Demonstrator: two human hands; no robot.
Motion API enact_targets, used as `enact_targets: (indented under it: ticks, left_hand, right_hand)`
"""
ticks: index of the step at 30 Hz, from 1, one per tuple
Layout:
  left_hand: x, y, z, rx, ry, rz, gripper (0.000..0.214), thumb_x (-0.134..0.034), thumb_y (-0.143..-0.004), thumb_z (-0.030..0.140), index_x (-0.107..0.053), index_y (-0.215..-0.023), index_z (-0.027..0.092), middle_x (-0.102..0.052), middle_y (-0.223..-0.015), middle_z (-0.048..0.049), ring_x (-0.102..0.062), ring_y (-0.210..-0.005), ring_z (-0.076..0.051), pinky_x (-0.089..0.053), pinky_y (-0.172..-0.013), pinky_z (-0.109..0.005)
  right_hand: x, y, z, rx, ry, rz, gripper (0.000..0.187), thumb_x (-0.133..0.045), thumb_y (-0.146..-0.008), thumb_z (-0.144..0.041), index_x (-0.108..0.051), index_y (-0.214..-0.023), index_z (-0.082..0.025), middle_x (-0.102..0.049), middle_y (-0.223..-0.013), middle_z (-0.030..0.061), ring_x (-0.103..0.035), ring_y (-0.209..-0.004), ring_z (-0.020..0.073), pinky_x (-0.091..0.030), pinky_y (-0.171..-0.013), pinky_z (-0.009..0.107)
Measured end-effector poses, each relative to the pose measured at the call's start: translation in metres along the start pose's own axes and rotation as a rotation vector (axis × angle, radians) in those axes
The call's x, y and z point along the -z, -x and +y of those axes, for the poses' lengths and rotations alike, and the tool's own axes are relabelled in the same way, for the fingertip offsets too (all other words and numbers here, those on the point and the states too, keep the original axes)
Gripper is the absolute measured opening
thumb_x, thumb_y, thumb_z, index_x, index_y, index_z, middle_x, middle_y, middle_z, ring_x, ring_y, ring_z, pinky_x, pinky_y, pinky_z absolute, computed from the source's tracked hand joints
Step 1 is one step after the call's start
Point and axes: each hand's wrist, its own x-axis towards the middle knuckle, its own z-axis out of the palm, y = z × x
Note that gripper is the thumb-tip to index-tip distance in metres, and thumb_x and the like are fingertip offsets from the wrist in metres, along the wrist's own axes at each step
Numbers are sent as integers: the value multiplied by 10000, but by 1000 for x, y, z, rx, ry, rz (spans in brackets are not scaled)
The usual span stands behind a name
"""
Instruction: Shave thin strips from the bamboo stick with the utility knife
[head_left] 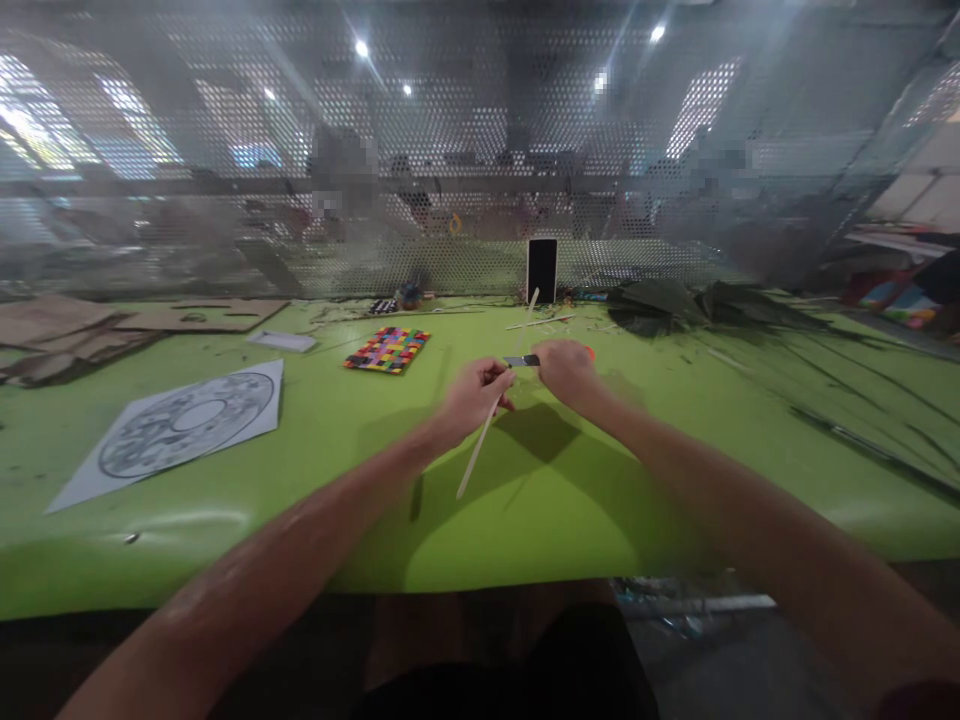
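Note:
My left hand (474, 392) is closed around a long pale thin strip (480, 450) that runs from near my wrist up past the hands towards the far side of the green table (300, 480). My right hand (566, 368) is closed on a small tool with a dark blade (523, 360) and an orange part showing behind the fingers. The blade touches the strip right between the two hands. Both hands hover a little above the table's middle.
A colourful woven mat (388, 349) lies left of the hands. A printed sheet with a round pattern (184, 424) lies at the left. Cardboard pieces (90, 325) are far left, dark leaves (675, 305) far right, a phone (541, 269) stands against a perforated screen.

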Motion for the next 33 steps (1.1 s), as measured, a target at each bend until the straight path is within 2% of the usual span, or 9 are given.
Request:
enact_targets:
  ticks: [6,11,14,16,20,23,28,33]
  left_hand:
    - [1,-1,-4,0,-15,-8,165,-576,-927,176,-578,-768,134,-554,-526,44,-624,-491,-98,-389,-434,-176]
    - [-5,6,-6,-15,-67,-153,162,-597,-924,217,-585,-789,128,-595,-580,24,-634,-509,-103,-412,-434,-185]
    - [-6,6,-6,-6,-68,-160,153,-588,-927,200,-584,-793,129,-581,-564,30,-624,-494,-100,-399,-418,-182]
    - [-4,3,-6,-9,-56,-128,152,-588,-926,195,-584,-789,130,-574,-557,34,-621,-485,-99,-398,-417,-182]
    - [2,-5,-10,-27,-13,-49,154,-604,-920,215,-600,-793,129,-580,-581,34,-630,-498,-99,-454,-465,-197]
    - [3,-7,-12,-49,38,-33,137,-623,-906,221,-612,-805,130,-574,-587,37,-626,-501,-99,-474,-480,-206]
    - [4,-8,-15,-86,66,-48,139,-661,-880,249,-616,-820,132,-595,-602,29,-639,-524,-111,-465,-462,-208]
    - [6,-10,-18,-88,46,-31,152,-690,-861,262,-634,-830,124,-629,-606,15,-640,-535,-108,-484,-496,-213]
  right_hand:
    - [-4,-3,4,-20,-24,-7,372,-363,-964,-139,-715,-1083,-124,-729,-1005,155,-652,-900,241,-425,-739,311]
    - [-10,-13,33,-155,-12,-8,349,-429,-962,-202,-720,-1126,-98,-728,-987,183,-662,-907,259,-454,-749,319]
    - [-11,-14,42,-167,-9,29,361,-430,-961,-223,-730,-1121,-101,-730,-994,189,-663,-903,263,-460,-753,329]
    - [-9,-12,35,-134,-17,16,367,-426,-964,-241,-735,-1112,-109,-734,-980,179,-662,-876,255,-458,-732,320]
    - [-2,-4,8,-30,-46,-43,353,-415,-966,-225,-737,-1057,-115,-737,-913,143,-658,-786,222,-434,-664,292]
    - [2,2,-6,9,-53,-61,339,-404,-970,-192,-729,-1037,-126,-728,-879,125,-655,-760,208,-421,-637,280]
    - [9,6,-8,40,-61,-61,323,-410,-969,-194,-728,-983,-140,-728,-897,112,-660,-778,208,-414,-638,277]
    - [10,6,-8,72,-33,-60,336,-398,-960,-183,-729,-977,-128,-734,-920,137,-662,-816,222,-399,-647,289]
